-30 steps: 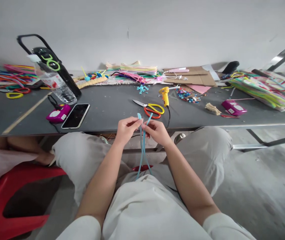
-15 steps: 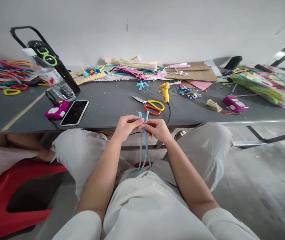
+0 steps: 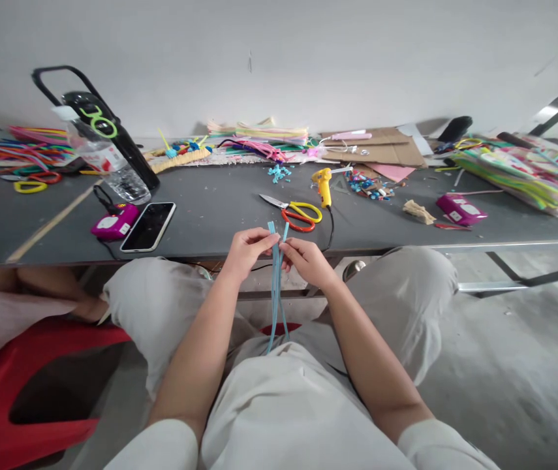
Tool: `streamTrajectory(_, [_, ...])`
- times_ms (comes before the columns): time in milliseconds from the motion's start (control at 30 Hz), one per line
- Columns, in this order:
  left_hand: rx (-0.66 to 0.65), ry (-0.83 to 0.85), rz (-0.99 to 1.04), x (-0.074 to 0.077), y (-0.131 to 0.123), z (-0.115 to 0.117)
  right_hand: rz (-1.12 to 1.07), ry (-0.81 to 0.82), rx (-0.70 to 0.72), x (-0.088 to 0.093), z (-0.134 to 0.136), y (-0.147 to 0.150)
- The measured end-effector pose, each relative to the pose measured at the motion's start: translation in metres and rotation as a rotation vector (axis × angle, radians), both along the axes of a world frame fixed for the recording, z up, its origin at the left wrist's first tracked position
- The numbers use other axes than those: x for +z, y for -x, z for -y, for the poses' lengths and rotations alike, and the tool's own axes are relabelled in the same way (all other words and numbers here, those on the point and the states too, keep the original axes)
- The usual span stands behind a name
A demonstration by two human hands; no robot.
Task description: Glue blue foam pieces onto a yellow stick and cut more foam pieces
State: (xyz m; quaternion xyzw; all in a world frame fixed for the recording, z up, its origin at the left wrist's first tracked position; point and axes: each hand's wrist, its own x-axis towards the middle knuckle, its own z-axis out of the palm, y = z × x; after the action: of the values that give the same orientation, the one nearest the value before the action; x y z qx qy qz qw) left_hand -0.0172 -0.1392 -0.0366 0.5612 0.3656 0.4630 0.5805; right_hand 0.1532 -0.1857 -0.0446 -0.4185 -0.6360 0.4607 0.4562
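Light blue pipe cleaners (image 3: pixel 275 294) hang from my two hands, above my lap at the table's front edge. My left hand (image 3: pixel 253 251) pinches them near their upper ends, thumb against fingers. Close beside it, my right hand (image 3: pixel 303 256) is also closed in a pinch, on a stem whose tip stands up between the hands. The lower ends drop toward my shirt. On the tabletop just beyond lie scissors (image 3: pixel 299 214) with red and yellow handles. A yellow glue gun (image 3: pixel 324 187) lies behind them, its cord running down over the edge.
A phone (image 3: pixel 148 226), a purple box (image 3: pixel 115 222), a water bottle (image 3: pixel 107 160) and a black flask (image 3: pixel 122 147) stand at left. Small blue pieces (image 3: pixel 279 173), cardboard (image 3: pixel 381 145), another purple box (image 3: pixel 461 209) and bundled pipe cleaners (image 3: pixel 518 170) lie farther along. Another person's leg (image 3: pixel 58 290) shows at left.
The hanging pipe cleaners have drawn closer together into a narrower bunch. My hands keep their pinch in nearly the same place. The view has tilted slightly upward.
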Motion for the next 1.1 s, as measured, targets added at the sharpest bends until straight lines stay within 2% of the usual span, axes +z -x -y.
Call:
streamTrajectory(133, [0.024,-0.116,-0.049,0.003,-0.001,0.004,0.074,-0.092,-0.069,-0.001,-0.001,0.002])
streamTrajectory(333, [0.066,-0.136,-0.031,0.003,-0.001,0.005,0.047,-0.161,-0.165,-0.005,-0.001,0.007])
streamTrajectory(633, [0.123,-0.206,-0.097,0.005,-0.001,0.006,0.159,-0.216,-0.146,-0.002,0.001,0.011])
streamTrajectory(1000, [0.067,-0.228,-0.118,0.007,0.0,0.006,0.141,-0.236,-0.16,-0.003,0.001,0.011])
streamTrajectory(1100, [0.056,-0.251,-0.129,0.009,0.002,0.006,0.099,-0.192,-0.144,-0.002,0.001,0.007])
